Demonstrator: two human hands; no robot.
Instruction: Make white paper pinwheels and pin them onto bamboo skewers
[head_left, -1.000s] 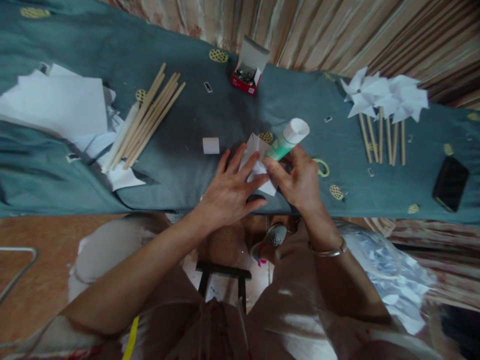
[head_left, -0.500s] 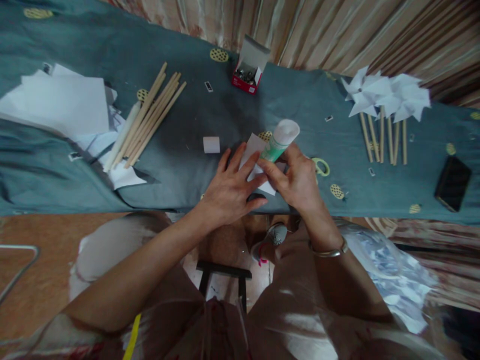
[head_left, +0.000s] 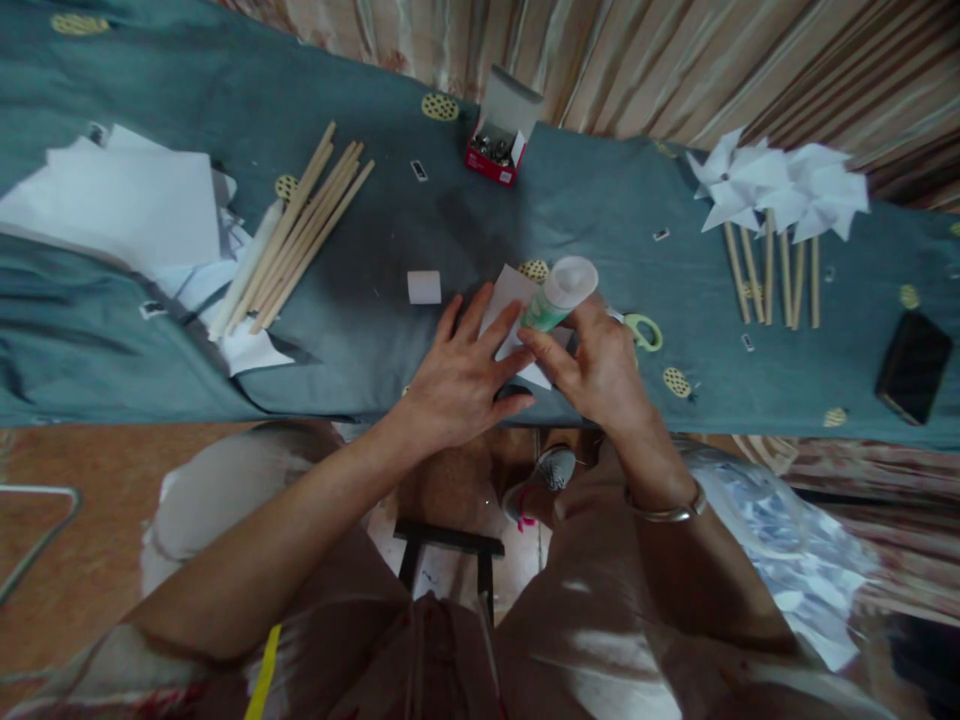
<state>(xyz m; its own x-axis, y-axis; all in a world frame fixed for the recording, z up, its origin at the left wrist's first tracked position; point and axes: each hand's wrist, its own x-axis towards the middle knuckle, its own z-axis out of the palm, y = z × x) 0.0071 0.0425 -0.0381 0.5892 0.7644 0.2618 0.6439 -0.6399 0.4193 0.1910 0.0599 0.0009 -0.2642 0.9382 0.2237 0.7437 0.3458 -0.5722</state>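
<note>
My left hand lies spread, its fingertips resting on a white paper piece on the cloth. In my right hand is a green and white glue stick, gripped round the tube. Its lower end meets the paper, though the fingers hide the exact contact. A short white cap lies on its side left of my hands. Partly covered by my right hand, scissors with light green handles lie beside it.
Wooden sticks and stacked white paper lie to the left. At the back stands an open red box of small metal pieces. White paper pinwheels on sticks and a dark phone are on the right.
The glue stick has tipped more upright, its wide end moving slightly down in view. My right hand has shifted a little with it; my left hand stays in place on the paper.
</note>
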